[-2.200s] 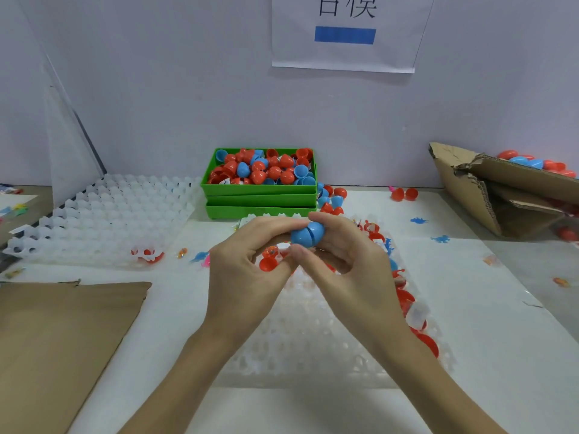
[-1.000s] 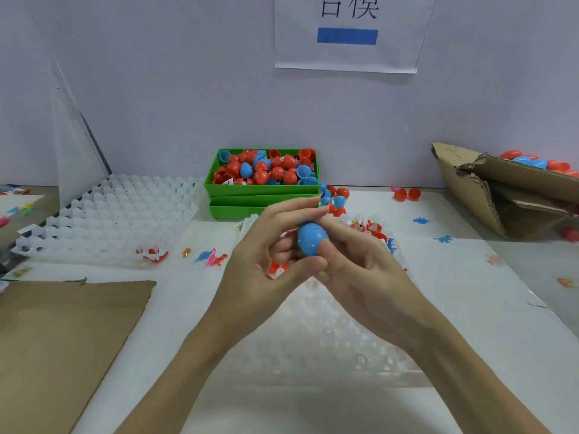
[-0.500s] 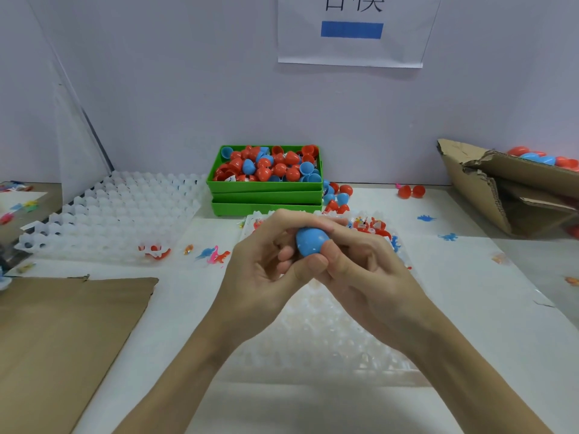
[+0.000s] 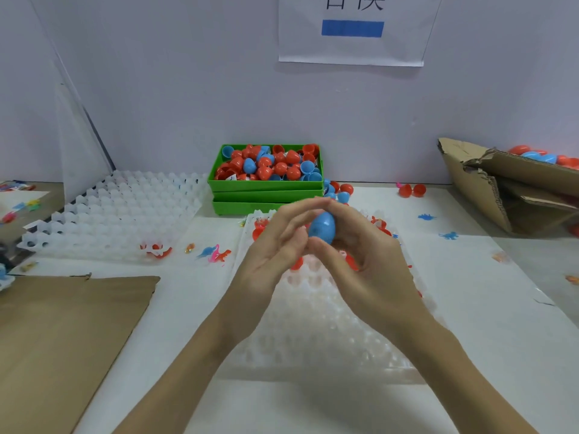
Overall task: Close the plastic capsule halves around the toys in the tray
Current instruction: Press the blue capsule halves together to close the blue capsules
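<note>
A shut blue capsule is held upright above the far end of the clear cell tray. My right hand pinches it, thumb below and fingers curled over its top and far side. My left hand lies against the capsule's left side with nearly straight fingers, its fingertips meeting the right fingertips above the capsule. Red capsule halves with toys sit in the tray's far cells, partly hidden behind my hands.
A green box of red and blue halves stands at the back. A second white cell tray lies to the left, small toy dinosaurs beside it. A cardboard box holds capsules at right. A cardboard sheet covers the near left.
The two blue halves have been pressed together into a shut capsule. My left fingers have straightened from a curled grip, and the capsule now stands more upright.
</note>
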The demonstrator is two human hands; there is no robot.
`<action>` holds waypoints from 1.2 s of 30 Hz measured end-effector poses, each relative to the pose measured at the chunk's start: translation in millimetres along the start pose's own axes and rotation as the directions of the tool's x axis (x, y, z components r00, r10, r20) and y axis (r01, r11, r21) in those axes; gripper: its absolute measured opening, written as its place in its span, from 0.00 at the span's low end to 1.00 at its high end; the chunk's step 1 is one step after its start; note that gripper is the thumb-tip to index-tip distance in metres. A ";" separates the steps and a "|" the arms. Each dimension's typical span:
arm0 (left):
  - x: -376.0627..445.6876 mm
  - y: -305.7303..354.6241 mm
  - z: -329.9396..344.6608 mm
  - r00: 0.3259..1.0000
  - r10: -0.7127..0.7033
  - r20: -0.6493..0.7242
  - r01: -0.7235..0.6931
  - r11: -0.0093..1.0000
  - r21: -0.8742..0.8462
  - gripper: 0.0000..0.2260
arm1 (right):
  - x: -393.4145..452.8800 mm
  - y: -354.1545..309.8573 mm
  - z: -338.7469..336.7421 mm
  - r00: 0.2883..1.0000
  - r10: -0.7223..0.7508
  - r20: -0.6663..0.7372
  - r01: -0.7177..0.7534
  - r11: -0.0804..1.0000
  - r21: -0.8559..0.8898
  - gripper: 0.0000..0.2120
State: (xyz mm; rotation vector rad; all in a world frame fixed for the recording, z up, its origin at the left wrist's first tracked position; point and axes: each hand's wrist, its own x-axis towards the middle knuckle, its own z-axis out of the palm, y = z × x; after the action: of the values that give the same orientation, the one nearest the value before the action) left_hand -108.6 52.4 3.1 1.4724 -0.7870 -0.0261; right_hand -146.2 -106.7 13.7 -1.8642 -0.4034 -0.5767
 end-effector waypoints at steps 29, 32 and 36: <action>5.0 -2.9 2.4 0.904 -0.413 -0.107 0.335 0.842 -0.422 0.13 | -0.5 17.4 -4.0 0.994 -0.100 0.049 0.111 0.841 -0.529 0.18; 7.8 -1.9 0.2 0.873 -0.487 0.018 0.411 0.716 -0.564 0.14 | -1.6 17.3 -2.7 0.991 -0.132 0.034 0.129 0.830 -0.542 0.25; 8.0 -1.4 -2.6 0.857 -0.492 0.152 0.453 0.580 -0.678 0.17 | -1.6 15.6 1.2 0.977 -0.212 -0.041 0.164 0.853 -0.496 0.23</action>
State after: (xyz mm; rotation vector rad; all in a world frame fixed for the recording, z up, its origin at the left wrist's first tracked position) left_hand -100.7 50.7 5.7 0.8920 -0.2417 -0.6370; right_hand -138.9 -111.1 0.4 -2.2863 -0.4046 -0.9693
